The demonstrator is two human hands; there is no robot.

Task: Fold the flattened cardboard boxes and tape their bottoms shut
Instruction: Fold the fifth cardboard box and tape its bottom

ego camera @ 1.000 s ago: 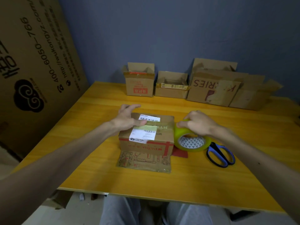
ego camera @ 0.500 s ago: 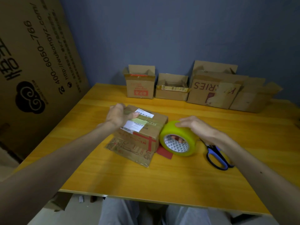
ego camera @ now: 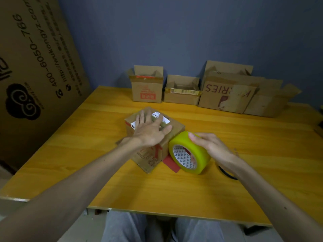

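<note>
A small cardboard box [ego camera: 177,127] with a white shipping label stands bottom-up in the middle of the yellow table [ego camera: 104,163], turned at an angle. My left hand [ego camera: 151,131] lies flat on its top, fingers spread, pressing on the taped seam. A roll of yellow-green tape [ego camera: 189,152] stands on edge against the box's right corner. My right hand [ego camera: 209,147] grips the roll from the right, fingers over its rim and one through its core. A loose flap [ego camera: 146,162] of the box spreads on the table in front.
Several open, folded boxes [ego camera: 181,89] line the back edge of the table against the blue wall. Scissors [ego camera: 226,172] lie behind my right wrist, mostly hidden. A large printed cardboard sheet [ego camera: 35,58] leans at the left. My knees show below the table's front edge.
The box has turned further counter-clockwise. My left hand slid from its left edge onto its top. The tape roll and my right hand moved closer to the box's right corner.
</note>
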